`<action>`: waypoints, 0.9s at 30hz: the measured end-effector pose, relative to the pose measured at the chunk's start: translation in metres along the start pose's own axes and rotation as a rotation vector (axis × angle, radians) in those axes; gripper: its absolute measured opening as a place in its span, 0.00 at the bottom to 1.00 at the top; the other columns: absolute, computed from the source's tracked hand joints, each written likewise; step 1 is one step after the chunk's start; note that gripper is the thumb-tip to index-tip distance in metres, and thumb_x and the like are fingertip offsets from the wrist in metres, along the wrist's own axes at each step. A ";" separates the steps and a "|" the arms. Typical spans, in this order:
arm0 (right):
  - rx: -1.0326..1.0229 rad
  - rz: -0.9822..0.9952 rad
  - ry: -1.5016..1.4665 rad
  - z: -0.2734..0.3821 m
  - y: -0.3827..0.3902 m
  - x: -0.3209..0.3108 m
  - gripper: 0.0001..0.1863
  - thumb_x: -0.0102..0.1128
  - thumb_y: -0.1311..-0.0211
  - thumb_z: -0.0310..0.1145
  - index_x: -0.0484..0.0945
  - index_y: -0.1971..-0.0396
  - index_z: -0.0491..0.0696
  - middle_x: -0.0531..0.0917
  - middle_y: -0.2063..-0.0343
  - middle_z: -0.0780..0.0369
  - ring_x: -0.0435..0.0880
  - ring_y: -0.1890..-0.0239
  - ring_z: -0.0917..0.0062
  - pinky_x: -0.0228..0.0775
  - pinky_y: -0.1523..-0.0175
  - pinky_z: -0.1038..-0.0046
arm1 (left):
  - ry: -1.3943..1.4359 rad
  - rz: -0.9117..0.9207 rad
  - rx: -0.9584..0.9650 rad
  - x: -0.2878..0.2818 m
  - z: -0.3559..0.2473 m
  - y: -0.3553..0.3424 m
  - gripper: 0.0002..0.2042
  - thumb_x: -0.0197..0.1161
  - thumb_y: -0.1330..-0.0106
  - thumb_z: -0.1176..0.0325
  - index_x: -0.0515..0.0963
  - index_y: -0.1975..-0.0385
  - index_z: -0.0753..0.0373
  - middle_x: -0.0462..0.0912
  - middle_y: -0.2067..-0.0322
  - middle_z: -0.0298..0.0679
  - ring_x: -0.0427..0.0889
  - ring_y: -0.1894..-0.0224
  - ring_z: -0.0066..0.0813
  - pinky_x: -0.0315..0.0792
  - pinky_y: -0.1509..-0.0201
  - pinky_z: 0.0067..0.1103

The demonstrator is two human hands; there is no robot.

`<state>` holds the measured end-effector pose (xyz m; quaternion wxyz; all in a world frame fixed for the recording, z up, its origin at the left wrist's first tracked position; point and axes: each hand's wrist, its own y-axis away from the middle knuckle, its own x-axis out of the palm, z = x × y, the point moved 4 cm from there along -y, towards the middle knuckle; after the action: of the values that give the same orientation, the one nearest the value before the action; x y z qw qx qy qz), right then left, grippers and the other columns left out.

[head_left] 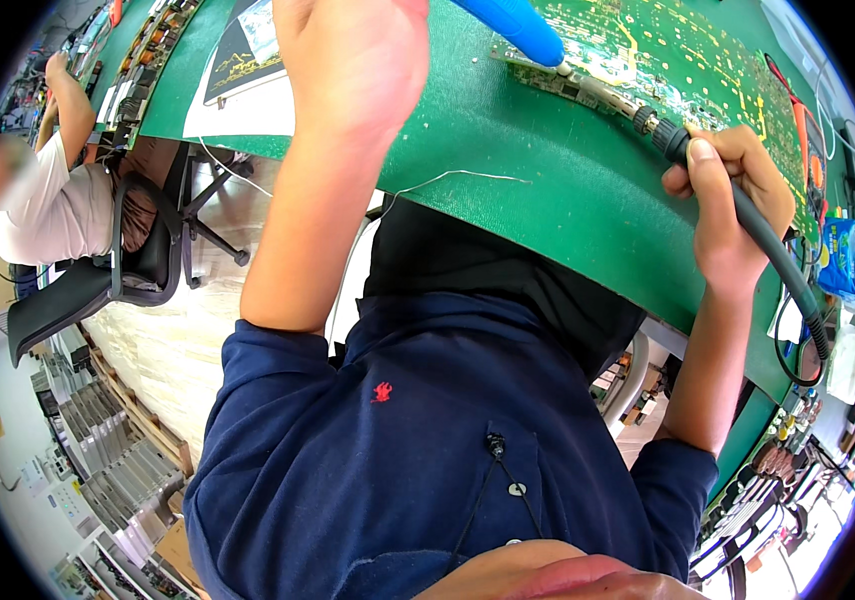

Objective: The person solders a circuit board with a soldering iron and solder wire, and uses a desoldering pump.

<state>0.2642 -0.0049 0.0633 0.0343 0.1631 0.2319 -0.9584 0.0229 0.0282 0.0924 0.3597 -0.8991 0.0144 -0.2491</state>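
In my right hand is a soldering iron, gripped by its dark handle with thumb and fingers wrapped round it. The iron's metal tip points up and left, at the near edge of a large green circuit board. A blue tube-shaped tool, which looks like a solder sucker, slants in from the upper edge. Its nozzle meets the iron's tip at the board. My left hand is raised beside this tool on the left. Its fingers are cut off by the upper edge, so its hold on the tool is hidden.
The circuit board lies on a green mat. A thin pale wire crosses the mat's near edge. At left are a white sheet and a dark panel. A blue packet lies at right. A co-worker sits at far left.
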 end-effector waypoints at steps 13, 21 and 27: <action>0.031 0.009 0.022 -0.005 -0.002 -0.003 0.06 0.55 0.45 0.26 0.74 0.79 0.40 0.78 0.87 0.63 0.73 0.84 0.89 0.65 0.75 0.87 | -0.054 -0.038 0.106 0.002 0.013 -0.010 0.12 0.54 0.33 0.70 0.60 0.54 0.60 0.68 0.75 0.34 0.70 0.74 0.22 0.71 0.66 0.24; 0.038 0.020 0.001 -0.005 -0.002 -0.002 0.07 0.54 0.45 0.26 0.75 0.79 0.40 0.79 0.87 0.63 0.74 0.83 0.88 0.67 0.75 0.86 | -0.072 -0.050 0.134 0.000 0.011 -0.007 0.10 0.54 0.33 0.71 0.62 0.57 0.58 0.67 0.76 0.33 0.69 0.75 0.22 0.70 0.67 0.23; 0.055 0.018 0.007 -0.006 -0.002 -0.003 0.06 0.55 0.45 0.25 0.75 0.79 0.39 0.79 0.87 0.63 0.75 0.83 0.88 0.66 0.75 0.86 | 0.085 -0.058 0.110 0.015 0.007 0.000 0.08 0.53 0.32 0.71 0.62 0.58 0.58 0.67 0.76 0.33 0.68 0.75 0.22 0.69 0.68 0.23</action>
<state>0.2684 -0.0002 0.0600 0.0376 0.1695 0.2040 -0.9635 0.0390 0.0295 0.0950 0.4005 -0.8666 -0.0102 -0.2977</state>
